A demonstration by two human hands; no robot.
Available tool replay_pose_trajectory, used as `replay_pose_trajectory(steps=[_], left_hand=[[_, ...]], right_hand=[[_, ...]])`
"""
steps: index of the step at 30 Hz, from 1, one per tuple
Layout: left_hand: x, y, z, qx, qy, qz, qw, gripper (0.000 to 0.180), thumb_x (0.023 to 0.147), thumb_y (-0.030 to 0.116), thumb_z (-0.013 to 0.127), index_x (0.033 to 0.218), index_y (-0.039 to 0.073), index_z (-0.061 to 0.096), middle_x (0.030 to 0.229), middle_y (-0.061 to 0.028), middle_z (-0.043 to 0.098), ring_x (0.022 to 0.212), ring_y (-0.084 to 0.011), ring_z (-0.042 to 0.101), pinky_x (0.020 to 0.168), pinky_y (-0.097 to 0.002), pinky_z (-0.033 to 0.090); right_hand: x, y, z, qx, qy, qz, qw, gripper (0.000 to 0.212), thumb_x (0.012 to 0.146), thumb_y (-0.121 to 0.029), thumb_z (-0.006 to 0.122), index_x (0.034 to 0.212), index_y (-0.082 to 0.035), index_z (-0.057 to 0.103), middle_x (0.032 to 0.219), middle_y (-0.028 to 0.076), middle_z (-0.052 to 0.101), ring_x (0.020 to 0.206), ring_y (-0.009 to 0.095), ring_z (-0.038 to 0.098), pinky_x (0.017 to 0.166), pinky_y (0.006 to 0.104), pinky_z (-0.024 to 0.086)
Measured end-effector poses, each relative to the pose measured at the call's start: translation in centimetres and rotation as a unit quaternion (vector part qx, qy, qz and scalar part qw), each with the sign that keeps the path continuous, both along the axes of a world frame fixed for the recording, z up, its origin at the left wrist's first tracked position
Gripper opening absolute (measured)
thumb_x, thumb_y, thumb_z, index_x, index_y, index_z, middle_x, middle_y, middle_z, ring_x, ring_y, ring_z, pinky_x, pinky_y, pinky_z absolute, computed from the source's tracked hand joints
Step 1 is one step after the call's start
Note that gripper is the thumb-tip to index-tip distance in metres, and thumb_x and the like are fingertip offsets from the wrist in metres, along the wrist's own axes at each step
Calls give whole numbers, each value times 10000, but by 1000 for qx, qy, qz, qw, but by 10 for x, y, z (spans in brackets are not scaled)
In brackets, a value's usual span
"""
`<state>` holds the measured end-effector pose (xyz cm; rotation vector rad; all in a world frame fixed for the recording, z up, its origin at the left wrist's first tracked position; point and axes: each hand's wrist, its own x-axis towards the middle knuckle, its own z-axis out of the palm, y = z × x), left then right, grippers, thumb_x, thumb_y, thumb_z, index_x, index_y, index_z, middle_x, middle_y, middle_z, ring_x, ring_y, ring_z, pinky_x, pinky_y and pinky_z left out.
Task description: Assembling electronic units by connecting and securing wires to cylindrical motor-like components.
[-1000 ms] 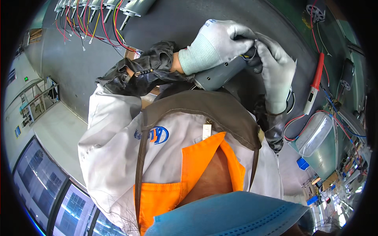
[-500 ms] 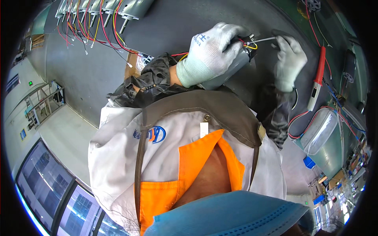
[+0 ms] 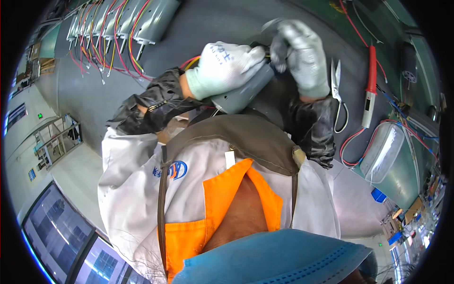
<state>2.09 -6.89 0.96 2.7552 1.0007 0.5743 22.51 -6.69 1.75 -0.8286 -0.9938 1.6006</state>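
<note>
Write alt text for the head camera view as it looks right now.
A person's gloved left hand and motion-blurred right hand are at the far end of a grey cylindrical motor. Scissors and a red-and-white tool lie to the right; more wired motors form a row at upper left.

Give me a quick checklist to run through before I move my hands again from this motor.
1. Left hand against the grey motor: ok.
2. Right hand gripping securely: cannot tell, its fingers are blurred.
3. Wiring at the motor's far end in order: cannot tell, the hands cover most of it.
4. Scissors out of the hands: ok, lying beside the right sleeve.
5. Scissor blades fully closed: not ok, they look slightly parted.
6. Red-and-white tool apart from both hands: ok, it lies to the right of the scissors.
</note>
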Motion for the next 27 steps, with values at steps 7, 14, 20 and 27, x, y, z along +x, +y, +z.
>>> replay_pose_trajectory(steps=[7,14,20,27], left_hand=[[-18,23,0,64,75,-160,982,275,857,213,593,1089,65,590,693,-33,621,576,-236,655,513,-397,508],[-14,9,21,107,152,-135,973,324,874,218,609,1116,4,608,739,-65,634,578,-222,652,504,-366,518],[-15,42,31,-38,11,-81,996,347,940,378,665,1098,70,687,956,-156,660,874,-351,663,765,-435,545],[23,81,19,-261,-148,-267,916,218,1003,219,599,1002,22,693,919,-127,682,879,-236,647,747,-339,504]], right_hand=[[15,-4,8,-84,-59,-13,995,213,982,-144,580,941,33,690,591,-11,529,467,65,446,430,239,328],[-9,24,10,-66,-67,-62,994,272,1037,-187,555,1049,47,692,696,1,560,621,89,540,530,238,412],[97,-99,-30,177,-776,-210,569,425,885,-126,728,1290,-42,629,1036,176,680,934,364,656,816,436,534],[57,-230,-21,-65,-740,-162,650,780,793,49,696,1513,-54,413,1418,276,496,1287,451,493,1079,496,415]])
